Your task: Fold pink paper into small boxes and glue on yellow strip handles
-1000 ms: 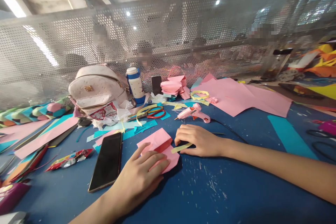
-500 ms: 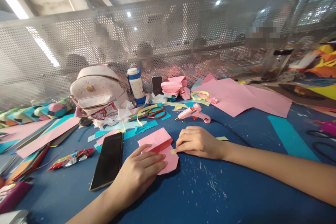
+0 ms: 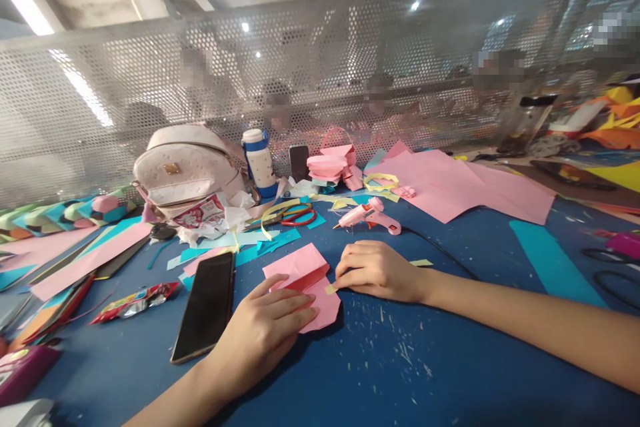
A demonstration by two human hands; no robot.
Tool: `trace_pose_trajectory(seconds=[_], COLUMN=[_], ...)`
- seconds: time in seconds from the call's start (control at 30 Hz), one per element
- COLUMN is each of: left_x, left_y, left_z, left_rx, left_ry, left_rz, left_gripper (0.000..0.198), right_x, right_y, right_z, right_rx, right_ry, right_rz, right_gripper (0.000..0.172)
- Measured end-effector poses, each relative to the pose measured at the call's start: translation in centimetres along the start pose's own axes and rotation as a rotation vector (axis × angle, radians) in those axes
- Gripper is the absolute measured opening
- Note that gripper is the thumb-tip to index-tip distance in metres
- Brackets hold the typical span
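A folded piece of pink paper (image 3: 300,263) lies on the blue table in front of me, its upper part standing up in a crease. My left hand (image 3: 267,323) rests flat on it, fingers stretched across the lower part. At the paper's right edge, my right hand (image 3: 377,271) has its fingers pressed together on a small pale yellow paper piece (image 3: 330,289), which juts over the pink paper. Just beyond the right hand lies a pink hot glue gun (image 3: 369,215), its nozzle pointing left. A black phone (image 3: 205,307) lies left of my left hand.
Behind stand a pale backpack (image 3: 187,163), a bottle (image 3: 259,163) and an upright phone (image 3: 299,163). Red-handled scissors (image 3: 300,217) lie among paper scraps. Large pink sheets (image 3: 440,180) spread at the back right. The glue gun's cord (image 3: 445,251) runs behind my right forearm.
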State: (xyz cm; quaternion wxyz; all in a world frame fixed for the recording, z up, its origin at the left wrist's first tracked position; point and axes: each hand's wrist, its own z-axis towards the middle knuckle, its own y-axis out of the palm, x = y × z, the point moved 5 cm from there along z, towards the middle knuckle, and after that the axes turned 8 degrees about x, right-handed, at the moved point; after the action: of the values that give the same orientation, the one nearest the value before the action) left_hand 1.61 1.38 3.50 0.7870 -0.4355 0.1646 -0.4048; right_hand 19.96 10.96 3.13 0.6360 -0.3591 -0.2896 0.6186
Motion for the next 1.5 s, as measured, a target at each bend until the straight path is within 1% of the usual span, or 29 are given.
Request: trace_pose_trajectory(seconds=[0.23,0.37,0.47,0.57,0.73,0.9,1.1,1.37,1.5], left_x=[-0.1,0.0,0.0,0.1,0.0,0.0,0.1,0.1,0.1], left_y=[0.0,-0.7,-1.3,-1.6,-1.5,-1.6,-1.5,-1.1,-0.8], left_z=[0.0,0.3,0.5,0.5,0.4,0.4,0.4,0.1,0.0], left_rx=[0.007,0.081,0.147,0.175,0.181,0.192,0.171,0.142,0.129], left_ry=[-0.006,-0.013,-0.026,-0.026,-0.035,-0.022,-0.007,0.016,0.056], left_rz=[-0.012,-0.066,-0.106,-0.130,-0.146,-0.150,-0.141,-0.138,-0.139], left_gripper=[0.035,0.044,0.051,0.053,0.053,0.048,0.051,0.050,0.048], right_x=[-0.5,-1.0,-1.1,-1.1,-1.1,-1.2,-1.4,-1.8,-2.1], right_y=[0.0,0.0,-0.1,-0.3,-0.3,-0.4,-0.3,-0.2,-0.5], right_z=[0.4,0.8,1.1,1.2,1.1,1.1,1.1,1.1,1.2], right_rx=[0.029,0.067,0.129,0.185,0.225,0.269,0.217,0.216,0.239], right_ry=[0.029,0.062,0.126,0.181,0.207,0.198,0.162,0.118,0.082], right_rz=[-0.004,0.024,0.067,0.109,0.172,0.183,0.102,0.039,0.021], right_gripper=[0.021,0.019,0.018,0.016,0.025,0.026,0.024,0.022,0.018])
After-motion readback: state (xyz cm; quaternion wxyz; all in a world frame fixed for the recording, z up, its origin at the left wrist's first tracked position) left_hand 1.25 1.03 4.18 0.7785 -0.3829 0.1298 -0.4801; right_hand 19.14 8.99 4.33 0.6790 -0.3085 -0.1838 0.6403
